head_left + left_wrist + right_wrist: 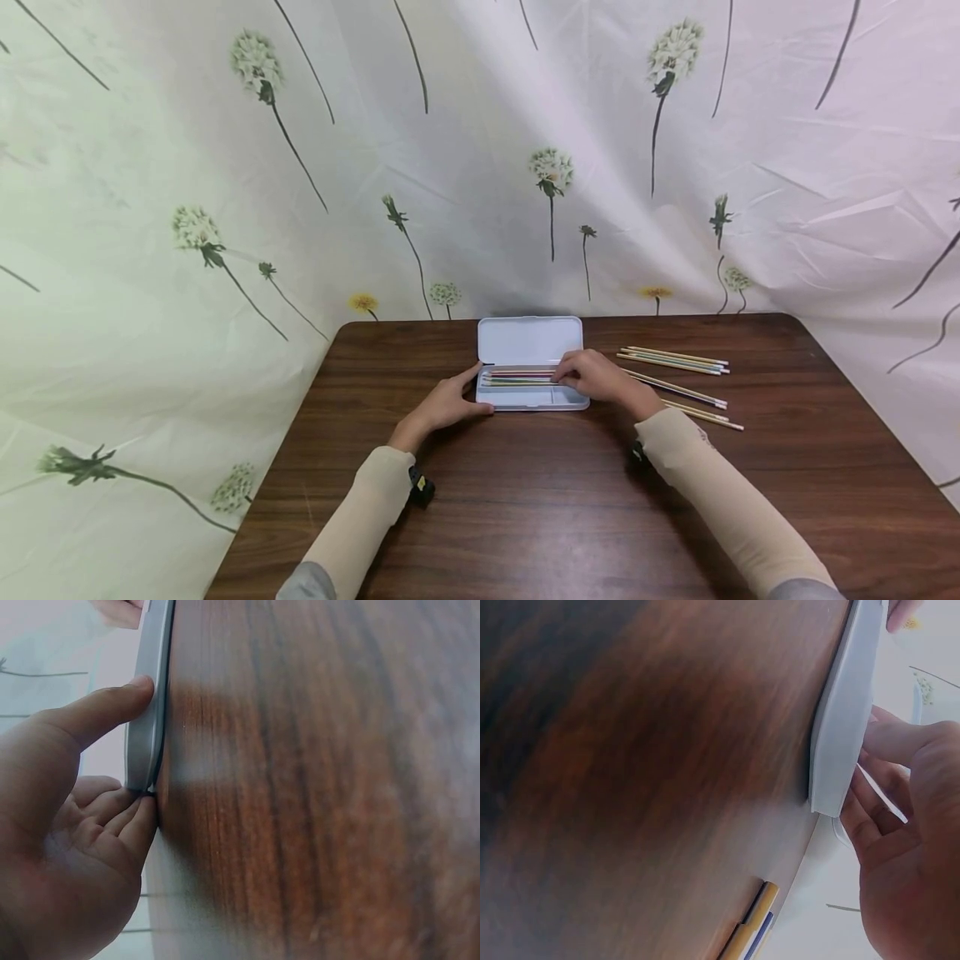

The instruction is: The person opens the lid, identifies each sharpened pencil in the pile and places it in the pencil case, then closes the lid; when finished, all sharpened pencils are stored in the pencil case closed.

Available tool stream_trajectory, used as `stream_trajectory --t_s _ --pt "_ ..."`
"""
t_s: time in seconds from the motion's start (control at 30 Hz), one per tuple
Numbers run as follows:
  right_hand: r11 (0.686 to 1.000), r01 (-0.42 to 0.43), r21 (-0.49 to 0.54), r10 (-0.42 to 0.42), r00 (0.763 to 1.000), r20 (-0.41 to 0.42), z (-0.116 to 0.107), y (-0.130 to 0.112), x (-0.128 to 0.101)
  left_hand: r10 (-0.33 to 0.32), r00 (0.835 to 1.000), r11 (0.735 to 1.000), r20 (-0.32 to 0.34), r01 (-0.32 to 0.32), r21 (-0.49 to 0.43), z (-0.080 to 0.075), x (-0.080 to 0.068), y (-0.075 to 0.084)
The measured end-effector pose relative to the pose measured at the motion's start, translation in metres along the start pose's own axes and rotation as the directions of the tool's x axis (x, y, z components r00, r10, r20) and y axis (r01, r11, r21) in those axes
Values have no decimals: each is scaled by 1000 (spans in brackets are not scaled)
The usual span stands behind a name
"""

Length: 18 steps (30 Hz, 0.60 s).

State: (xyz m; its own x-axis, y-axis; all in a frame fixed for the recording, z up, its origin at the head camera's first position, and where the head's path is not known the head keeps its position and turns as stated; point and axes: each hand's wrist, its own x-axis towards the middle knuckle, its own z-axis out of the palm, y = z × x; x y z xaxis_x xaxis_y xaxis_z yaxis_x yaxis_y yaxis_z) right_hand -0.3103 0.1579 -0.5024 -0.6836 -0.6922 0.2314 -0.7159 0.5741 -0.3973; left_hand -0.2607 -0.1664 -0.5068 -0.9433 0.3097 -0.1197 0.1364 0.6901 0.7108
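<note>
Left hand (444, 402), right hand (597, 377), case (530, 342) — pencils (517, 378) inside

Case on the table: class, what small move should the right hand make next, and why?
Probably the right hand should settle the pencils in the case: its fingers are down over their right part, and the left hand holds the case's left end. Whether the right fingers pinch a pencil is hidden.

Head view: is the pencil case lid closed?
No, the lid is open at the far side of the case, leaving the pencils inside in view.
</note>
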Motion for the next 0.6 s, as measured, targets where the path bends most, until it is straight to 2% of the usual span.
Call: stream_trajectory --t_s 0.43,0.6 --pt "996 -85 37 85 996 6 -1 -1 3 9 1000 999 4 -8 -31 -1 -2 2" --pt "996 -80 26 79 997 13 -1 -1 3 11 1000 999 8 -11 -35 -1 -2 1"
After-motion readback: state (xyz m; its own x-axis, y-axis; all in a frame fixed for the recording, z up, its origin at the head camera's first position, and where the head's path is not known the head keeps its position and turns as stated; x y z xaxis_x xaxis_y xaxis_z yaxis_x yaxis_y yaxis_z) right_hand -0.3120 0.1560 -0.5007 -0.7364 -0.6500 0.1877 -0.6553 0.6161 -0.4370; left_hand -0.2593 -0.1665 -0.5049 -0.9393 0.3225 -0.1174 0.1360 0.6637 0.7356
